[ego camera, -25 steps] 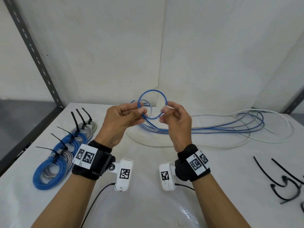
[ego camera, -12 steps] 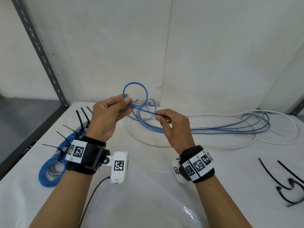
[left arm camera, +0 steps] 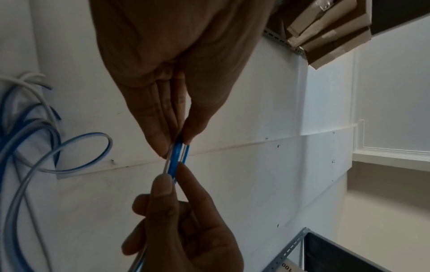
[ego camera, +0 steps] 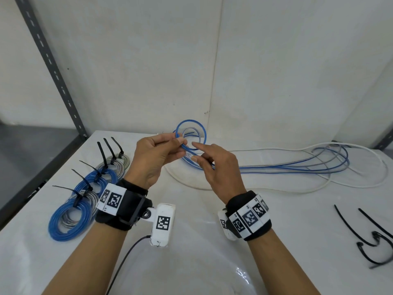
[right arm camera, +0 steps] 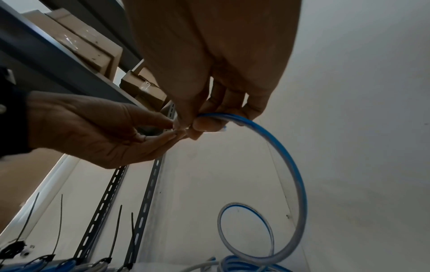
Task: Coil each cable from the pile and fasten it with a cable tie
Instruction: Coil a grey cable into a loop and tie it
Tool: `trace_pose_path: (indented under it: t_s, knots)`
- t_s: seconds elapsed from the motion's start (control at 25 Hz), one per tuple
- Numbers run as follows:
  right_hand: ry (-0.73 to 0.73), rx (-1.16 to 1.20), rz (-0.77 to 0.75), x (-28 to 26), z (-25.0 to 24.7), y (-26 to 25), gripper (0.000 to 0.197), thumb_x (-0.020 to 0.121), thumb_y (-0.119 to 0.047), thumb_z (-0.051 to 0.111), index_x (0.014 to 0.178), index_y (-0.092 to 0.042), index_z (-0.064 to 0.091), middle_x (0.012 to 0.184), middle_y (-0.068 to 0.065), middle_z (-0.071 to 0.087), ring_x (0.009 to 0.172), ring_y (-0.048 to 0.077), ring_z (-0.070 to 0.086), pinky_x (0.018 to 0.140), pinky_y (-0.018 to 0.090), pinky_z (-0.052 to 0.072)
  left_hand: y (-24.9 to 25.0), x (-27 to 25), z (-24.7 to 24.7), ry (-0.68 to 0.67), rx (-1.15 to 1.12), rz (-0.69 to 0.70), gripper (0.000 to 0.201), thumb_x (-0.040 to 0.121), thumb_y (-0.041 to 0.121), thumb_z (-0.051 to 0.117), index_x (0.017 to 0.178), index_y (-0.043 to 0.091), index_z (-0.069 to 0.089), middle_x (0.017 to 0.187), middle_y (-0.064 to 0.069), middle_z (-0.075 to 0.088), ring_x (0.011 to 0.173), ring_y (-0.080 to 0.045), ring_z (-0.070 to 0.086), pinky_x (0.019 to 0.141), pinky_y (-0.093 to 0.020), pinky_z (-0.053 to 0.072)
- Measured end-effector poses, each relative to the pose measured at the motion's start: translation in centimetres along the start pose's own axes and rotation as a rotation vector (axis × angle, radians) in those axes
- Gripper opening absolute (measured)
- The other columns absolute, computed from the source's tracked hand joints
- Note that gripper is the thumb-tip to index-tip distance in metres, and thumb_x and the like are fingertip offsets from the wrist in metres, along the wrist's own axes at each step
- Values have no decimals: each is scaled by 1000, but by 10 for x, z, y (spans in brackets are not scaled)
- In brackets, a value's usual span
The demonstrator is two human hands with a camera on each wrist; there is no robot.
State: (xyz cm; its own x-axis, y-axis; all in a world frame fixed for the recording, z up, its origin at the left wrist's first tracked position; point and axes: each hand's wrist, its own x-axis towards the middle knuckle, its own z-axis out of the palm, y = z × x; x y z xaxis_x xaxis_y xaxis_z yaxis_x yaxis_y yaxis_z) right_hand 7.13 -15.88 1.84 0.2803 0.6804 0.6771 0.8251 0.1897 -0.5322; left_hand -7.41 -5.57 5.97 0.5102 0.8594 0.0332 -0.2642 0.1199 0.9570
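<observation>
A blue cable (ego camera: 190, 121) rises from the pile and forms a small loop of about two turns, held above the white table. My left hand (ego camera: 180, 143) pinches the loop's left side between thumb and fingers; the left wrist view shows the blue strands (left arm camera: 178, 156) side by side under those fingertips (left arm camera: 163, 143). My right hand (ego camera: 194, 151) meets it from the right and pinches the same cable (right arm camera: 286, 156) between thumb and fingers (right arm camera: 204, 123), index finger stretched out. The cable's tail runs down into the pile (ego camera: 297, 165).
Several finished blue and grey coils (ego camera: 70, 218) with black ties lie in a row at the left. Loose black cable ties (ego camera: 372, 237) lie at the right. A white cable (ego camera: 361, 184) rings the pile. A grey shelf post (ego camera: 53, 67) stands at the back left.
My right hand has come up from the cable's tail and joined the left hand at the loop. The loop now shows a further turn.
</observation>
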Motion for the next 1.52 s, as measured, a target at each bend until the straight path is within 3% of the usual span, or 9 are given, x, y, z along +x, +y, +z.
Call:
trace_pose_path:
  t_s: [0.16, 0.28, 0.4, 0.52, 0.64, 0.8, 0.92, 1.28, 1.52]
  knots:
    - [4, -47, -30, 3, -2, -4, 20, 95, -20, 67, 113, -17, 74, 82, -11, 55, 72, 12, 56, 69, 40, 51, 1, 0, 0, 11, -8, -17, 13, 92, 5, 70, 102, -3, 74, 89, -11, 77, 77, -17, 72, 75, -25, 61]
    - [-66, 163, 162, 6, -10, -10, 8, 94, -16, 70, 99, -17, 76, 78, -11, 63, 70, 5, 58, 67, 21, 47, -1, -1, 3, -6, 14, -57, 14, 93, 12, 71, 103, 2, 72, 94, -8, 75, 80, -18, 71, 82, -31, 63]
    - [-189, 469, 416, 12, -31, -14, 9, 94, -8, 68, 94, -4, 76, 72, -4, 66, 68, 5, 58, 67, 16, 46, -6, -4, 7, -64, 416, 234, 30, 94, 27, 71, 123, 18, 68, 114, 2, 72, 100, -11, 70, 89, -30, 60]
    - [-302, 614, 552, 17, -53, -10, 16, 93, -10, 65, 87, -8, 79, 74, 11, 59, 62, 8, 48, 60, 16, 38, 7, -11, 5, -319, 603, 321, 29, 86, 27, 76, 112, 15, 78, 104, 6, 78, 99, -4, 72, 88, -17, 54]
    - [-393, 559, 546, 18, -60, -7, 22, 88, -20, 64, 71, -23, 79, 82, 28, 58, 58, 6, 41, 59, 17, 34, 15, -12, -2, -391, 780, 278, 20, 82, 16, 83, 102, 16, 81, 89, 3, 80, 88, -11, 76, 81, -17, 57]
    - [-354, 520, 519, 17, -61, -9, 19, 97, -5, 61, 86, -7, 76, 62, -15, 63, 54, -2, 50, 59, 10, 38, 11, -14, 1, -401, 718, 195, 14, 85, 11, 80, 99, 7, 79, 81, -10, 78, 81, -27, 76, 80, -35, 62]
    - [-163, 453, 396, 16, -58, -7, 14, 96, -12, 67, 101, -5, 77, 65, -20, 66, 60, -2, 55, 60, 9, 39, 13, -10, -3, -318, 526, 152, 13, 89, 9, 76, 100, 3, 76, 83, -16, 77, 77, -26, 76, 77, -36, 64]
    - [144, 649, 423, 15, -45, -17, 13, 85, -5, 79, 93, 0, 69, 79, 22, 71, 58, 18, 59, 49, 26, 45, 18, -9, -1, -180, 110, 98, 23, 82, 18, 72, 99, 3, 73, 86, -13, 77, 80, -23, 76, 74, -31, 63]
    - [-19, 546, 358, 14, -49, -9, 10, 82, -4, 81, 85, -2, 72, 68, 9, 70, 55, 17, 60, 51, 24, 46, 17, -8, -8, -319, 393, 123, 25, 86, 12, 77, 110, 5, 75, 95, -18, 78, 90, -27, 75, 86, -40, 62]
